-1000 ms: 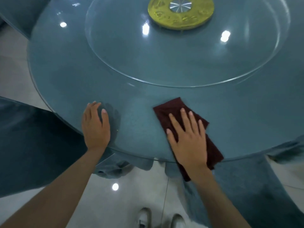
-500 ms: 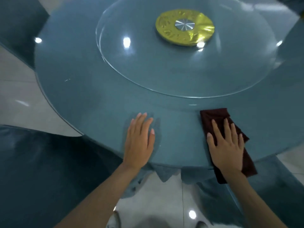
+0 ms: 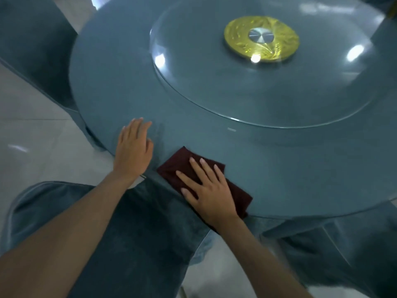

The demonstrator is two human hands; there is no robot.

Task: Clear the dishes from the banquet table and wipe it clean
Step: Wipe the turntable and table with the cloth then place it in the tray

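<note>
Head view looks down on a round blue-grey counter that fills most of the frame. A clear glass turntable lies on its far right part, with a gold disc at the middle and a silver hub in that disc. Blue velvet chairs stand round the edge: one near left under the forearms, one far left, one near right. A dark red cloth lies flat at the near edge of the counter, one end hanging over the rim. The right grip presses on the cloth, fingers straight and spread. The left grip rests flat on bare counter just left of the cloth, fingers straight, holding nothing.
</note>
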